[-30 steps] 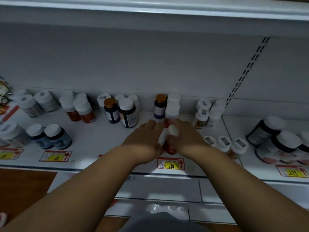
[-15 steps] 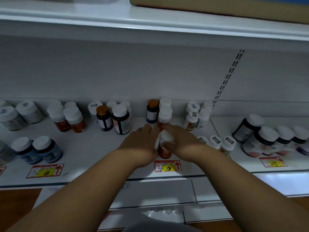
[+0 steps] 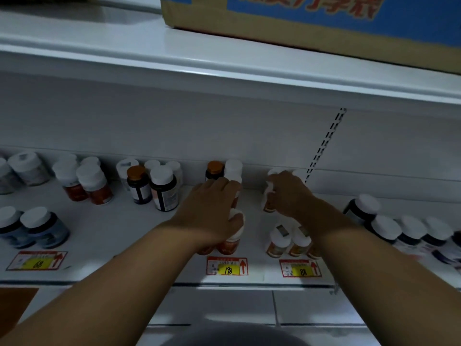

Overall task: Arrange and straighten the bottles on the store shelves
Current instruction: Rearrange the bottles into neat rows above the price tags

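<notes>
While both bare arms are stretched over a white metal store shelf [image 3: 112, 236], an orange pill bottle with a white cap [image 3: 230, 242] is covered by the left hand [image 3: 212, 216], whose fingers are curved down over the cap; the bottle is seen upright near the front edge, just behind a red-and-yellow price tag marked 198 [image 3: 227, 266]. A second small white-capped bottle [image 3: 268, 199], set further back, is gripped by the right hand [image 3: 287, 193], its fingers curled round the cap and neck. Three small orange-labelled bottles with white caps [image 3: 289, 242] are grouped at the front below the right wrist, behind a tag marked 88 [image 3: 300, 268]. Two dark bottles, one orange-capped and one white-capped [image 3: 152, 187], are stood to the left, with two blue bottles [image 3: 35, 227] near the left front corner. A brown cardboard box with a blue printed panel [image 3: 311, 18] is stored on the shelf above.
</notes>
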### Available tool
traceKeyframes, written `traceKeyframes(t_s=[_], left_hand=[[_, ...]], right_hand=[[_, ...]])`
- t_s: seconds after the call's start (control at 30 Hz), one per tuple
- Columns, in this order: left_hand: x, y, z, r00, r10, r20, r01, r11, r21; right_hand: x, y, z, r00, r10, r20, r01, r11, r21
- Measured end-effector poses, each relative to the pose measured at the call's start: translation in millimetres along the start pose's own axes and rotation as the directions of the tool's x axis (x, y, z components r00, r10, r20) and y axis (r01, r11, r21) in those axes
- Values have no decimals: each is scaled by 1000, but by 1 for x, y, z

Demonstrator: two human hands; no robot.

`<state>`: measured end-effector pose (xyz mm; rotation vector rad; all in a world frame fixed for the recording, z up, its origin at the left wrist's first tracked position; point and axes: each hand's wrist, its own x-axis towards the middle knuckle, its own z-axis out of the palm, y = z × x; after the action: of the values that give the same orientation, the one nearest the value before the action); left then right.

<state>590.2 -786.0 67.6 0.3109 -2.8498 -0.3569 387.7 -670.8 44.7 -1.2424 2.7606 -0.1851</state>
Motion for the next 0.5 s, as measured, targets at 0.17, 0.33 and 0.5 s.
traceKeyframes(t_s=[0.17, 0.33, 0.5], left_hand=[[9, 7, 3, 997, 6, -71, -8, 1000, -25], [6, 25, 13, 984, 142, -110, -151, 985, -82], [2, 56, 51, 931, 361, 51, -361, 932, -19]], right_hand=[[9, 8, 6, 994, -86, 62, 95, 984, -154], [10, 19, 1, 986, -145, 81, 159, 963, -217], [3, 24, -4, 979, -133, 157, 143, 988, -57]])
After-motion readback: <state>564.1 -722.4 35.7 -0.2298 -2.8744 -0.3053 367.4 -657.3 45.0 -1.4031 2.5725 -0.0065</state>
